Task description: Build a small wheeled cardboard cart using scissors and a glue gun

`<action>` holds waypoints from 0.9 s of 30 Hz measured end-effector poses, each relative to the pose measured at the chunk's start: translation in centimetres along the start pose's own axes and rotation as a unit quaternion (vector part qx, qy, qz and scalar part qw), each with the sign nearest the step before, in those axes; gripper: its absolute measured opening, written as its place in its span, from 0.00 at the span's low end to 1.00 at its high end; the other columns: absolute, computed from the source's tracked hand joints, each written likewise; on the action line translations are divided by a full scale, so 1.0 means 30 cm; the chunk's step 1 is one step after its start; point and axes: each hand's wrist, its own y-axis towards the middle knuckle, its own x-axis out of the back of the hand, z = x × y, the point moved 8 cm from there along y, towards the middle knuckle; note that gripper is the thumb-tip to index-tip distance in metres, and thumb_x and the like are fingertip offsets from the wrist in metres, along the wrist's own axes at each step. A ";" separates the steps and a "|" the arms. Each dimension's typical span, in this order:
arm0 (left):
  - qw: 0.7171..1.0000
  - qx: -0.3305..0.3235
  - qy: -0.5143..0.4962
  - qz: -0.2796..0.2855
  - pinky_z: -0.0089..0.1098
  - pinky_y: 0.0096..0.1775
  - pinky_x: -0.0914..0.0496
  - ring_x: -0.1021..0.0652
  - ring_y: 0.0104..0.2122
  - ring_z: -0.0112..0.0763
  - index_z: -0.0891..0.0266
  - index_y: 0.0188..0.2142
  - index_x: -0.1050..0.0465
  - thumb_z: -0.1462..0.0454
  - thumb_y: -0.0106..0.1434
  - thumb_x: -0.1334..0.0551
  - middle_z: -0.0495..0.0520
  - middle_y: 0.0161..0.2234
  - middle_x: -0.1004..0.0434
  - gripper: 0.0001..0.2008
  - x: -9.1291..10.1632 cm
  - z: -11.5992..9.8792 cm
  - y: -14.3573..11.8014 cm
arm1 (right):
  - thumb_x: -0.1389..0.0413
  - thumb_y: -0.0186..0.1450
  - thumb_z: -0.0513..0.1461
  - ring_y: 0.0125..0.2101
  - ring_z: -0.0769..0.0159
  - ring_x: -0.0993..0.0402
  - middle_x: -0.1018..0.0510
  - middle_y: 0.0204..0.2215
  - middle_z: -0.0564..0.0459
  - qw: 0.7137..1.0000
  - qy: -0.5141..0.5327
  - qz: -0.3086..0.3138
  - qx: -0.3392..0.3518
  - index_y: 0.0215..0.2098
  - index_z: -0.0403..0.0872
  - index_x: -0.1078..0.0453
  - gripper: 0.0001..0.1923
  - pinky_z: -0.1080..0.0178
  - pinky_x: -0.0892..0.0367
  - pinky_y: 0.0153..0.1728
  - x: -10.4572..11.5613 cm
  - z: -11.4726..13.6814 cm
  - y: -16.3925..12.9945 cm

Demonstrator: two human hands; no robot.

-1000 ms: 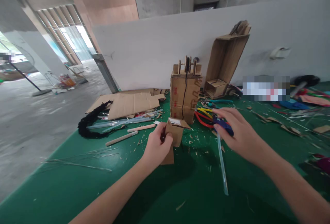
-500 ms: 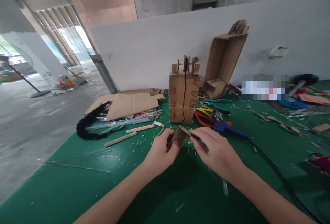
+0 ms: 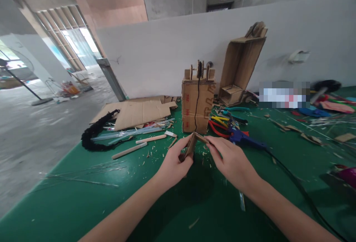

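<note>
Two hands meet on one small cardboard piece (image 3: 191,146), held just above the green table (image 3: 83,197); the left hand (image 3: 174,164) pinches its lower end, fingers closed on it; its long axis tilts up and away toward the cardboard tower (image 3: 198,102) behind; the right hand (image 3: 232,160) grips the upper flap, apparently between thumb and forefinger; a blue glue gun (image 3: 244,140) lies just beyond.
</note>
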 end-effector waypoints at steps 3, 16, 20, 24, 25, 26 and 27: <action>0.999 0.011 -0.050 0.004 0.33 0.42 0.28 0.29 0.45 0.36 0.59 0.56 0.36 0.70 0.57 0.45 0.56 0.51 0.33 0.25 -0.001 0.014 0.003 | 0.56 0.68 0.35 0.39 0.57 0.24 0.22 0.39 0.40 1.000 -0.002 -0.005 0.004 0.46 0.40 0.32 0.14 0.54 0.27 0.37 -0.002 -0.005 0.000; 0.993 0.060 -0.105 0.003 0.37 0.45 0.28 0.29 0.46 0.38 0.59 0.53 0.33 0.70 0.52 0.43 0.55 0.50 0.32 0.26 -0.002 0.029 0.002 | 0.56 0.68 0.36 0.39 0.58 0.23 0.21 0.40 0.44 1.000 0.016 -0.008 -0.007 0.47 0.45 0.31 0.14 0.55 0.26 0.37 -0.001 -0.014 -0.014; 0.992 0.052 -0.116 0.012 0.38 0.46 0.28 0.30 0.48 0.39 0.59 0.53 0.34 0.71 0.53 0.43 0.55 0.51 0.33 0.26 -0.009 0.027 0.001 | 0.55 0.68 0.36 0.39 0.58 0.23 0.21 0.40 0.43 1.000 0.022 -0.013 -0.009 0.46 0.44 0.31 0.14 0.56 0.26 0.37 0.004 -0.015 -0.013; 0.991 0.047 -0.125 0.015 0.37 0.46 0.28 0.29 0.46 0.37 0.58 0.54 0.34 0.71 0.54 0.43 0.54 0.52 0.33 0.26 -0.012 0.035 -0.001 | 0.55 0.68 0.36 0.39 0.59 0.23 0.21 0.40 0.43 0.999 0.026 -0.020 -0.016 0.46 0.43 0.31 0.14 0.56 0.27 0.38 0.008 -0.021 -0.016; 0.991 0.047 -0.125 0.013 0.37 0.46 0.28 0.29 0.46 0.37 0.58 0.54 0.34 0.71 0.54 0.43 0.54 0.52 0.33 0.26 -0.011 0.036 -0.002 | 0.55 0.68 0.36 0.39 0.59 0.23 0.22 0.40 0.43 0.999 0.027 -0.020 -0.017 0.46 0.43 0.31 0.14 0.56 0.27 0.39 0.007 -0.022 -0.017; 0.991 0.047 -0.125 0.011 0.37 0.46 0.28 0.28 0.45 0.37 0.58 0.54 0.34 0.71 0.54 0.42 0.54 0.52 0.33 0.26 -0.010 0.037 -0.002 | 0.55 0.68 0.36 0.39 0.59 0.24 0.22 0.40 0.44 0.999 0.030 -0.019 -0.017 0.47 0.44 0.31 0.14 0.56 0.27 0.39 0.007 -0.023 -0.018; 0.991 0.049 -0.124 0.009 0.37 0.46 0.28 0.28 0.45 0.37 0.58 0.54 0.33 0.71 0.53 0.42 0.54 0.52 0.32 0.26 -0.010 0.037 -0.002 | 0.55 0.68 0.36 0.39 0.59 0.24 0.22 0.40 0.44 0.999 0.033 -0.020 -0.017 0.47 0.44 0.31 0.14 0.55 0.27 0.39 0.007 -0.023 -0.018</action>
